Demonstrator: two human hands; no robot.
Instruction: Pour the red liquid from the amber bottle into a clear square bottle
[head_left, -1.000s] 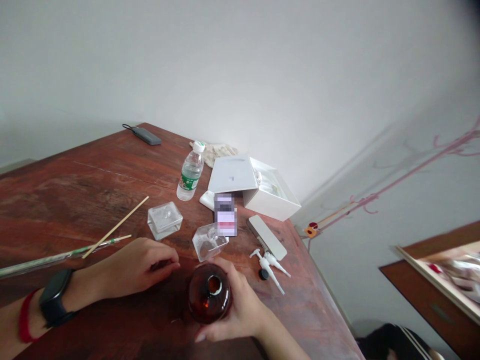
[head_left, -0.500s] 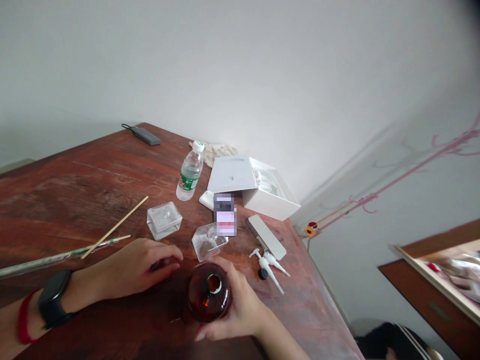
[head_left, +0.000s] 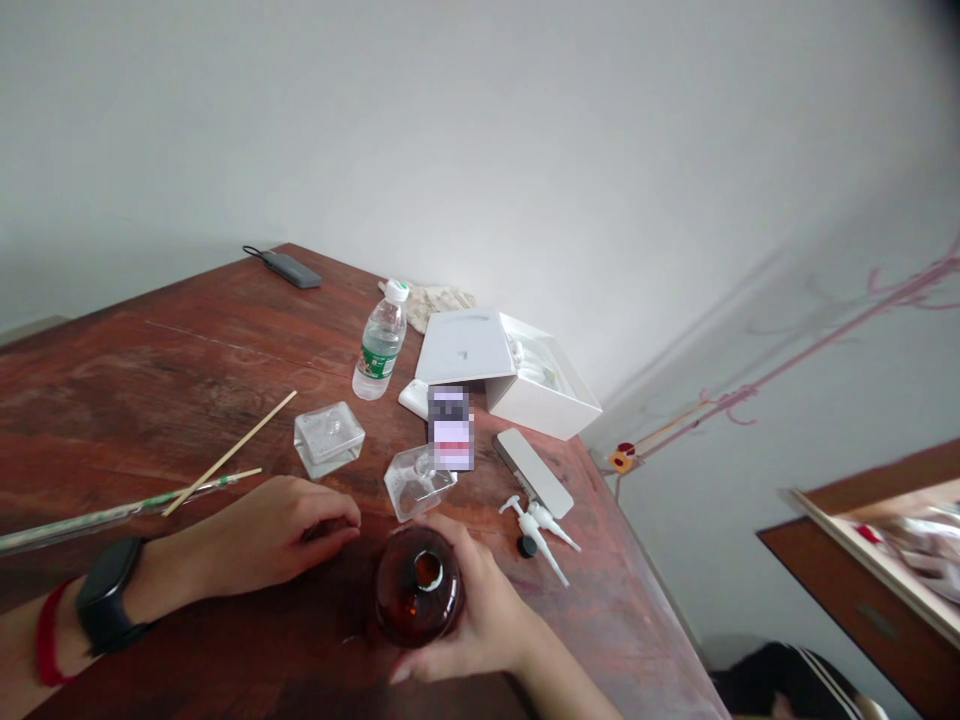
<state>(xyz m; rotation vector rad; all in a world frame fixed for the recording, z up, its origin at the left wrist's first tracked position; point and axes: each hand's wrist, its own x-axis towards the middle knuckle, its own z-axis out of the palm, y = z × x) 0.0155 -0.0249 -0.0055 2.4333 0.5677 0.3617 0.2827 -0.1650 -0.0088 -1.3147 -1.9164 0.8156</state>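
Note:
My right hand [head_left: 476, 625] is wrapped around a brown glass bottle [head_left: 409, 610] that stands upright on the wooden table, its uncapped mouth facing up. To the left of the bottle rests my left hand [head_left: 307, 530], holding nothing, thumb and loosely bent fingers apart. Beyond the bottle lies a clear plastic lid-like piece [head_left: 412, 485], with a clear square plastic container [head_left: 328, 440] further left. Two white pump heads [head_left: 536, 530] and a small black cap [head_left: 527, 546] lie to the right of the bottle.
A water bottle [head_left: 380, 340] stands behind the clear container. At the back are an open white box [head_left: 540, 400] and a phone with a blurred screen [head_left: 451, 430]. A grey case [head_left: 534, 472] lies at right, chopsticks [head_left: 232, 452] at left, and a grey device [head_left: 292, 270] at the far corner.
My left fingertips have drawn back very slightly to the left. My right hand stays around the brown bottle, and nothing else has visibly moved.

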